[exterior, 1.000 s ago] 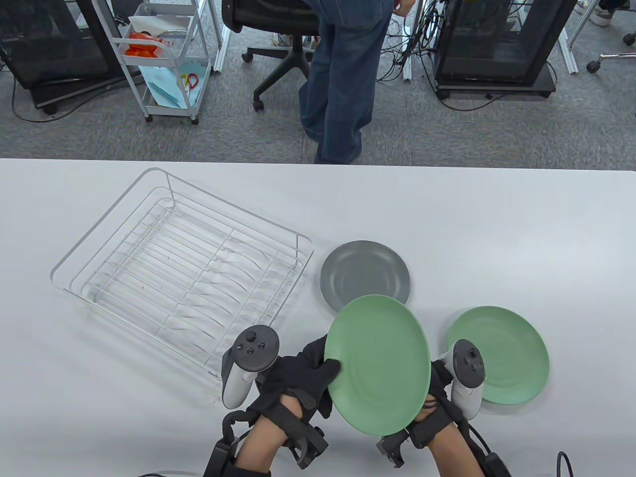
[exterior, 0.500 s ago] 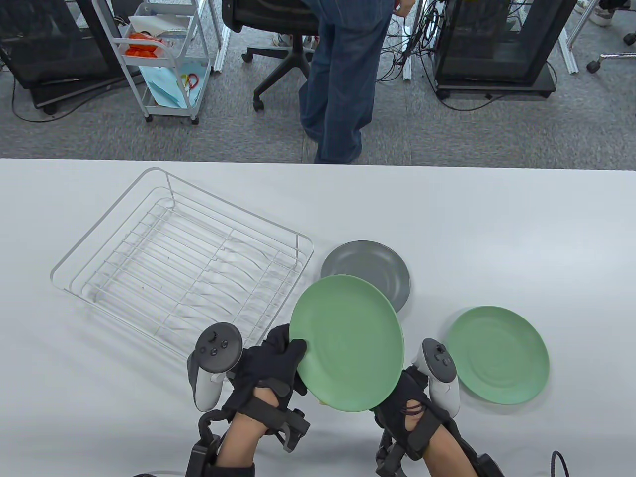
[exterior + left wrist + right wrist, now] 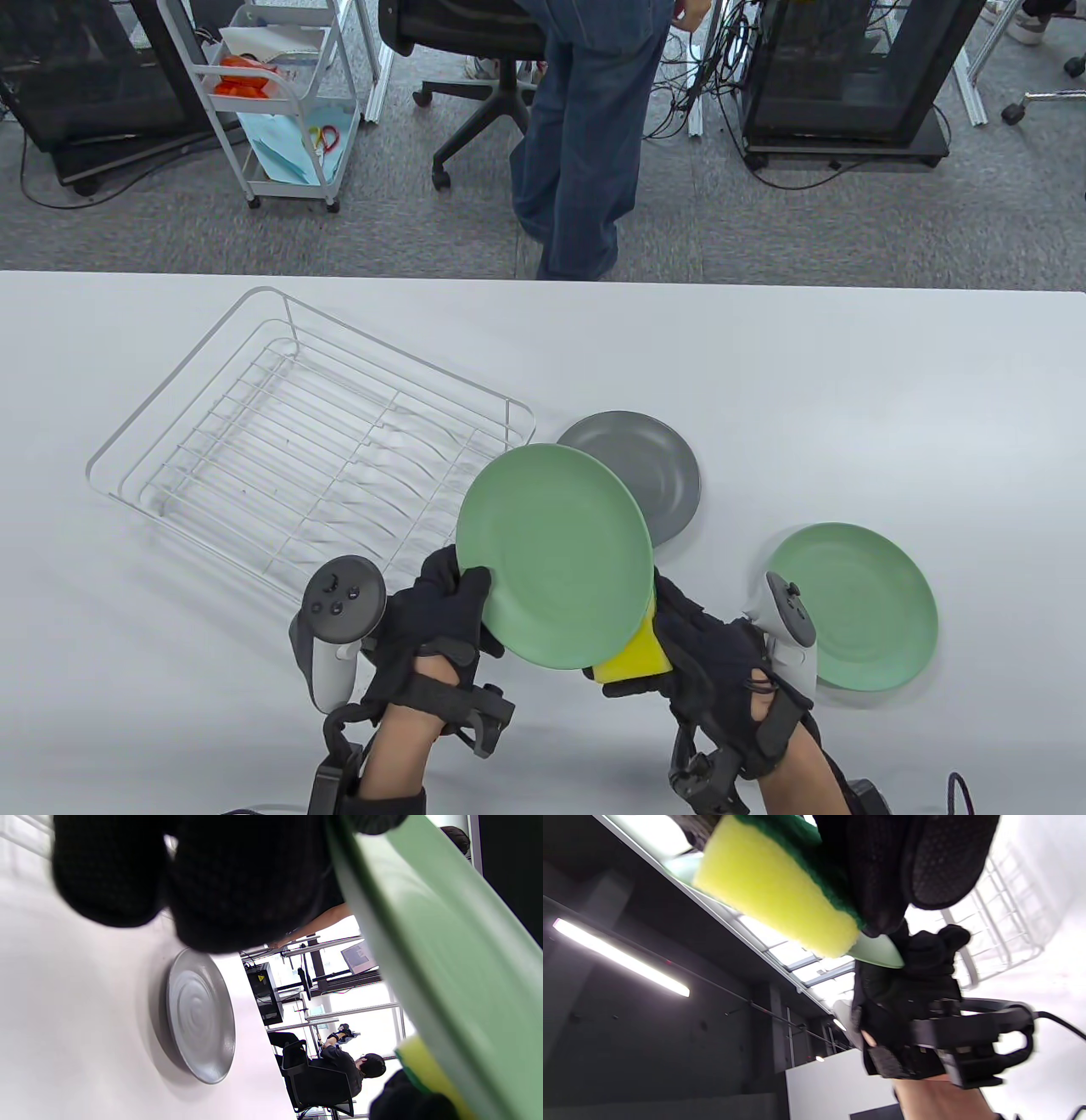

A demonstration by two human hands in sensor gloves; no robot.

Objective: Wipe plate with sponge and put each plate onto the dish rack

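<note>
the held plate (image 3: 556, 556) looks like a thin, stiff, light thing, probably plastic or melamine, with a smooth face that would slide easily under a glove. the rim is the place to take it, thumb on top and fingers beneath, which is how the left hand (image 3: 433, 620) has it now: its fingers are curled round the near-left edge, the thumb lying on the upper face. the plate is off the worktop (image 3: 848, 382), tilted, hanging over the near right corner of the rack (image 3: 297, 441) and partly over the grey plate (image 3: 662, 467).

the sponge (image 3: 632, 658) is soft, yellow with a green scouring side, and will squash under pressure, so a firm pinch suits it. the right hand (image 3: 721, 662) has its fingers closed round it and holds it against the underside of the held plate at the near right edge; the right wrist view shows the yellow foam meeting the plate's rim.

both forearms come up from the near edge, the left wrist turned so the palm faces the plate, the right hand low and just beside it. a 2nd green plate (image 3: 857, 607) lies flat on the worktop to the right, apart from both hands.
</note>
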